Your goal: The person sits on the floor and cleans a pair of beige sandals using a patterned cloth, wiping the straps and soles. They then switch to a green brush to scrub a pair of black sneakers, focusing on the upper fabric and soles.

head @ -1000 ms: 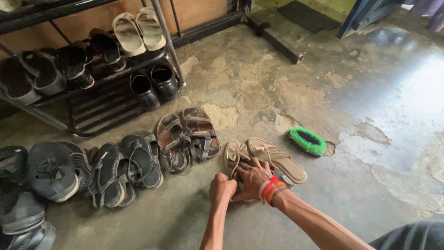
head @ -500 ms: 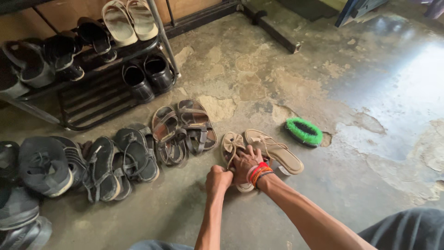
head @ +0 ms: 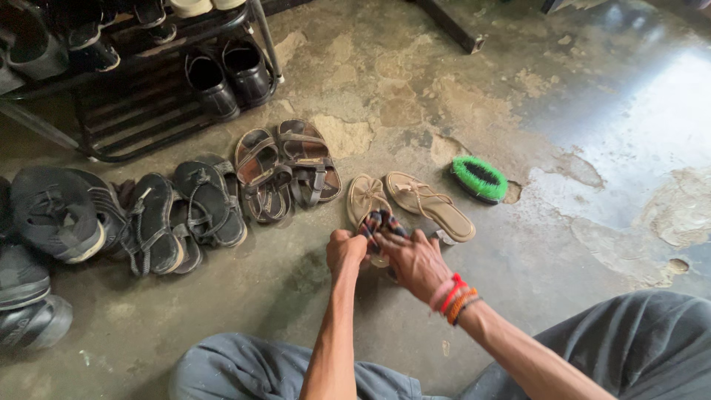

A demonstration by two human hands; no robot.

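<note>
A pair of tan flat sandals lies on the concrete floor, the left sandal (head: 365,197) just beyond my hands and the right sandal (head: 432,207) beside it. My left hand (head: 345,250) is closed in a fist on one end of a dark striped cloth (head: 381,222). My right hand (head: 415,261), with red and orange bands at the wrist, grips the cloth's other side. The cloth is bunched over the heel end of the left sandal, which it partly hides.
A green scrub brush (head: 480,178) lies to the right of the sandals. Brown strap sandals (head: 286,172), black sandals (head: 198,209) and dark sneakers (head: 53,215) line the floor to the left. A metal shoe rack (head: 141,122) holds black shoes (head: 231,74). My grey-trousered knees fill the bottom.
My hands have drawn back toward me from the tan sandal, and a striped cloth now shows between them. The view has tilted down, bringing my knees into sight.
</note>
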